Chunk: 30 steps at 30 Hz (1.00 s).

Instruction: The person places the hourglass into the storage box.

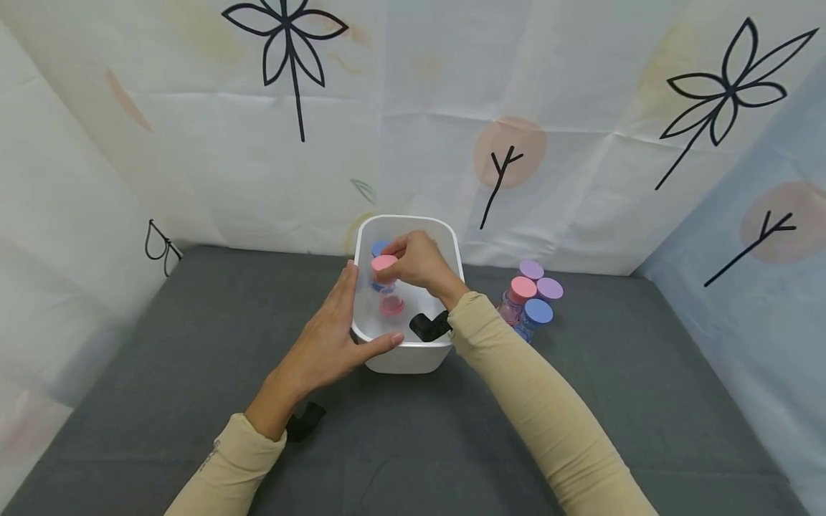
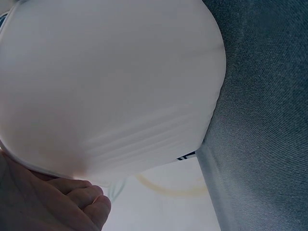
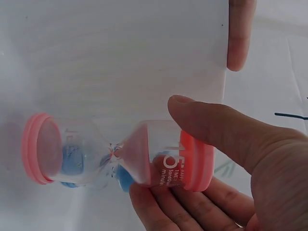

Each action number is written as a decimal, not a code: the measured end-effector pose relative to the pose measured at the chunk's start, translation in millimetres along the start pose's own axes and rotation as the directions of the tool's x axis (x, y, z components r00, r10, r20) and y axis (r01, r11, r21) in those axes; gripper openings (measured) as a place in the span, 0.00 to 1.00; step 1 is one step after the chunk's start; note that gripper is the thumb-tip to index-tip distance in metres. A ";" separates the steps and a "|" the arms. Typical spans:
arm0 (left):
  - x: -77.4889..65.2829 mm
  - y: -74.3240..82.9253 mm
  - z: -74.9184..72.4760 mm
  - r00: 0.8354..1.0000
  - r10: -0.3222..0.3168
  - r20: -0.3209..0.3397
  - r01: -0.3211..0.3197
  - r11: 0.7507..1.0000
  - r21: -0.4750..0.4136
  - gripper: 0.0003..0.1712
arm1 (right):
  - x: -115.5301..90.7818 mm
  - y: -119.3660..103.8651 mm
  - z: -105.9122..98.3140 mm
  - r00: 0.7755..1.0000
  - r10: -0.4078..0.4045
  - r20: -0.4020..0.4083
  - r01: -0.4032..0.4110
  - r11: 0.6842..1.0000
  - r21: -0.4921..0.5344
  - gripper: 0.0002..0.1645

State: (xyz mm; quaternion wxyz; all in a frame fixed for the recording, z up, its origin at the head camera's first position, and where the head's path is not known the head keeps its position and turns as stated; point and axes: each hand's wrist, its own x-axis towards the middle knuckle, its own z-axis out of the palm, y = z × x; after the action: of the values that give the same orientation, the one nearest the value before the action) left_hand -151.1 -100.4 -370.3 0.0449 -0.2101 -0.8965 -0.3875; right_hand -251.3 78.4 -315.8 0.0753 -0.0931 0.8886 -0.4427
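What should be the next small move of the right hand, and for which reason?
I would probably lower the pink-capped sand timer and set it upright beside the blue-capped one in the white bin: the right hand grips its upper end inside the bin, and the left hand rests against the bin's side. Whether the timer's base touches the bottom is unclear.

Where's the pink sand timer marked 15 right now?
In the head view, the right hand holds the pink sand timer in the left half of the white bin, near a blue-capped timer.
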 end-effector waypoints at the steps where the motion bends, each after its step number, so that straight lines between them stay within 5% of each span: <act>1: -0.2 0.4 -0.3 1.000 0.000 0.001 0.000 1.000 0.002 0.70 | 0.2 -0.1 0.1 1.000 0.004 0.005 -0.004 1.000 -0.007 0.23; 30: -0.3 1.8 -0.7 1.000 0.002 0.006 -0.002 1.000 0.028 0.70 | 4.0 2.6 7.0 0.995 0.031 0.095 -0.017 0.988 -0.152 0.28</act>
State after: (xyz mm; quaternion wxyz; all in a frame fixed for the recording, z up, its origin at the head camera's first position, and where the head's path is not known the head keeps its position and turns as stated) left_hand -150.2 -99.9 -368.6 0.0455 -0.2114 -0.9019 -0.3740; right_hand -253.9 73.5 -322.3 0.1164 -0.1093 0.9160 -0.3681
